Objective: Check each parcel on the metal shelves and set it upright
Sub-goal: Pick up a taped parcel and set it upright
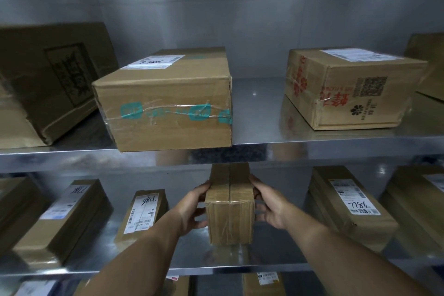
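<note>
A small taped cardboard parcel (230,209) stands on the middle metal shelf (276,255). My left hand (193,208) grips its left side and my right hand (269,204) grips its right side, thumbs on top, fingers curled round the faces. On the upper shelf (254,108) lie a box with teal tape (165,101) and a box with red print (346,89). Labelled parcels lie flat on the middle shelf: one marked 7786 (141,214), one at far left (62,221) and one marked 9877 (350,206).
A large dark-printed carton (48,79) leans at the upper shelf's left end. More cartons sit at the right edge (430,65) and lower right (418,202). Further parcels (266,282) show on the shelf below. A metal wall backs the shelves.
</note>
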{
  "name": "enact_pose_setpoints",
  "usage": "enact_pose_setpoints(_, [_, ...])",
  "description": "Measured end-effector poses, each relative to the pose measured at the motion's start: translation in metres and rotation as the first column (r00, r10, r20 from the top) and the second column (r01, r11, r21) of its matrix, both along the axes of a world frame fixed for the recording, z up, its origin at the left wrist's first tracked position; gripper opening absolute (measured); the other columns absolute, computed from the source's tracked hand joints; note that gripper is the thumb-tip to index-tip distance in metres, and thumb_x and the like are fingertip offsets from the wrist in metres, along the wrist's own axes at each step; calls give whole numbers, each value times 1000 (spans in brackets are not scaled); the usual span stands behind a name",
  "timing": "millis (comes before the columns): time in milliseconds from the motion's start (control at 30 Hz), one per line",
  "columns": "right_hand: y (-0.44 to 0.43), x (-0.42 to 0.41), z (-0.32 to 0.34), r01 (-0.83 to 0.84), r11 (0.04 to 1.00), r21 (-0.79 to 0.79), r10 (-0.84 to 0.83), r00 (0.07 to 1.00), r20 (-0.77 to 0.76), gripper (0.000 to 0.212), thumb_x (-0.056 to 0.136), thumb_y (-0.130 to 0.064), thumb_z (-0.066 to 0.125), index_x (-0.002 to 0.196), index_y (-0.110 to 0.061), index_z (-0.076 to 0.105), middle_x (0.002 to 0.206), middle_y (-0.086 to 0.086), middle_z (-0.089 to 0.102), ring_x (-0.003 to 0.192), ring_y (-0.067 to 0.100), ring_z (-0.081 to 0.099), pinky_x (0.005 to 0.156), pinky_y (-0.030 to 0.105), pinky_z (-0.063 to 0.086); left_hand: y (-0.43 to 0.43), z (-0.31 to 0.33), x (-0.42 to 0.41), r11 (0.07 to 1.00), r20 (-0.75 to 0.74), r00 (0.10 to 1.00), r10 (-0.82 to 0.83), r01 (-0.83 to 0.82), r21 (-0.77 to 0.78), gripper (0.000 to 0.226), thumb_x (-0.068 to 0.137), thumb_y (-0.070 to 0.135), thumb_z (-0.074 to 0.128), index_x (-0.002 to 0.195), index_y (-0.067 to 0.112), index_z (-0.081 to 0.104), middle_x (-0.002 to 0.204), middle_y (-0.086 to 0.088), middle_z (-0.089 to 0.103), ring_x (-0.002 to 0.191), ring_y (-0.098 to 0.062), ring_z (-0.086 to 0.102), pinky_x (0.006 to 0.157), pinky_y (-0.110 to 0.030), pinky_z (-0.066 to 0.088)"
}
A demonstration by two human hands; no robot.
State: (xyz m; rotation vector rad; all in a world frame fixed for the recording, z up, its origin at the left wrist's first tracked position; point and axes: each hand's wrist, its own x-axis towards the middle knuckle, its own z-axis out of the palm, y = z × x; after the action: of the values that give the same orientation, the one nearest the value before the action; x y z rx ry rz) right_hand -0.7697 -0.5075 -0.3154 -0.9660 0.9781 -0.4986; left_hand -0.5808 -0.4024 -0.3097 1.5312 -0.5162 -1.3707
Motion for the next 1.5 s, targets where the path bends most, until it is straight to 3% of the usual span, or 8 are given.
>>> enact_pose_setpoints(133, [1,0,-3,-11,1000,5,11,1000,-15,41,92,-53,65,104,-14,72,87,4,65,67,16,62,72,38,54,-1,-4,1,1000,17,1000,-16,16,12,35,97,49,53,113,20,65,118,-7,63,108,-25,57,78,-38,48])
enact_pose_setpoints(267, [-1,-1,-4,9,1000,21,-8,999,-42,29,96,-45,62,94,-16,67,63,-3,63,41,6,59,60,32,48,-3,-8,0,1000,35,999,-14,13,27,30,98,45,52,109,19,63,113,-6,61,101,-21,56,76,-35,46])
enact_pose_setpoints(533, [-1,-3,-18,23,999,46,-20,997,-80,24,99,-39,60,105,-16,66,68,-3,69,53,10,64,61,33,51,-2,-14,-2,996,37,998,-56,54,66,31,99,46,52,109,19,64,114,-4,61,102,-19,57,77,-35,47])
enact_pose_setpoints(667, [-6,2,-23,106,993,59,-102,992,-79,23,103,-31,49,88,-18,60,51,-4,61,42,10,59,43,22,45,-8,-20,2,998,64,998,-8,4,61,39,99,51,48,103,15,62,123,-1,66,118,-17,56,106,-53,32])
enact_pose_setpoints(833, [-10,3,-27,170,982,78,-164,984,-68,30,104,-27,47,89,-11,68,72,7,69,67,23,67,59,32,54,-9,-21,9,995,15,995,100,-100,-8,44,103,50,41,120,18,66,123,-2,64,120,-23,54,108,-68,19])
enact_pose_setpoints(1267, [-14,-2,-42,228,973,-14,-228,964,-136,35,108,-8,31,119,-19,63,96,13,70,83,29,66,68,38,56,-7,-16,8,991,-8,991,131,-131,37,35,101,25,54,126,3,64,99,-10,67,83,-21,63,53,-25,51])
enact_pose_setpoints(1367, [-12,2,-45,167,972,-163,-208,936,-284,39,99,-3,39,117,-32,57,105,18,69,94,36,68,82,50,60,-10,-21,6,990,46,993,108,-111,88,30,99,26,57,121,7,65,99,-9,65,88,-21,60,66,-29,49])
enact_pose_setpoints(1500, [-12,1,-55,122,960,-251,-224,874,-432,21,95,0,42,95,-10,61,87,10,64,78,24,58,63,30,47,-10,-27,2,986,116,992,41,-59,157,28,97,31,61,116,11,65,112,-11,67,101,-25,61,78,-33,49])
